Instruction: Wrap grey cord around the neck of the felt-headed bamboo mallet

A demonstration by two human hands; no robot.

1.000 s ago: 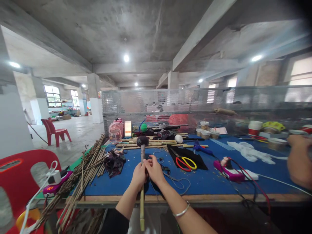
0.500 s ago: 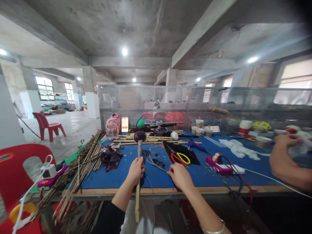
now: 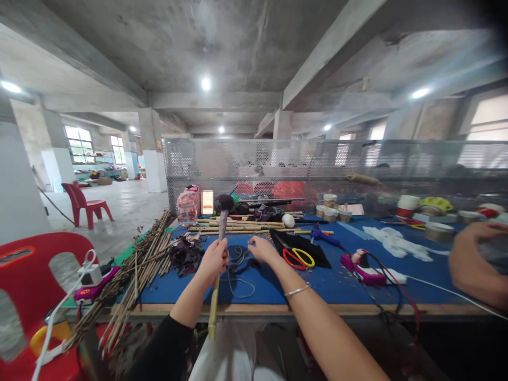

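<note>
Moved since half a second ago: right hand [image 3: 262, 248] has gone from the near edge of the bench [image 3: 329, 288] forward to the cord [image 3: 237, 259]; the stick [image 3: 214, 301] has tipped up, so its dark ball [image 3: 224, 202] stands higher.
Stick: bamboo, near upright and leaning slightly right, over the front edge of the bench, its lower end below the bench edge.
Left hand [image 3: 214, 258]: grip closed round the stick's middle, below the ball.
Right hand: fingers down at the tangle of cord just right of the stick; whether its grip pinches the cord, I cannot tell.
Meaning of the change: one hand alone carries the stick, and the other is now at the cord.
Near left: dark cloth scraps [image 3: 184, 255], then a long bundle of twigs [image 3: 137, 272].
Near right: red-and-yellow scissors [image 3: 300, 257] on black cloth, a purple glue gun [image 3: 363, 267] farther along.
Behind: bamboo poles [image 3: 246, 228] lying crosswise.
Far right: a co-worker's hand [image 3: 472, 267], well apart.
</note>
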